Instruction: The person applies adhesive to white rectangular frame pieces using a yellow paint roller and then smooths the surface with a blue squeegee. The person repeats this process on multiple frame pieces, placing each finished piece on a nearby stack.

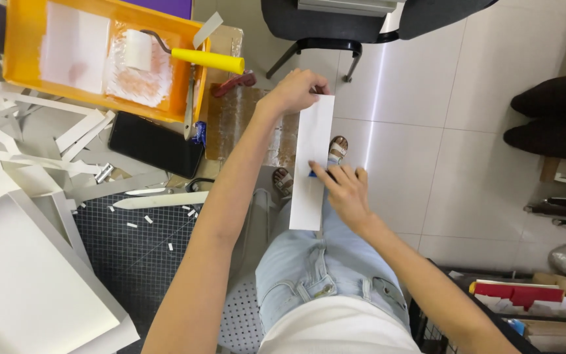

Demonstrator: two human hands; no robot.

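Head view: white paper strip (312,164) held over the lap, long axis running away from the body. Left hand (294,92) pinches its far end closed. Right hand (345,190), fingers spread flat, presses mid-strip at the right edge, nearer the body.

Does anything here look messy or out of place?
Yes. White paper offcuts lie scattered over the desk, with tiny snippets strewn across the dark gridded cutting mat. The white paint roller rests in its smeared yellow tray.
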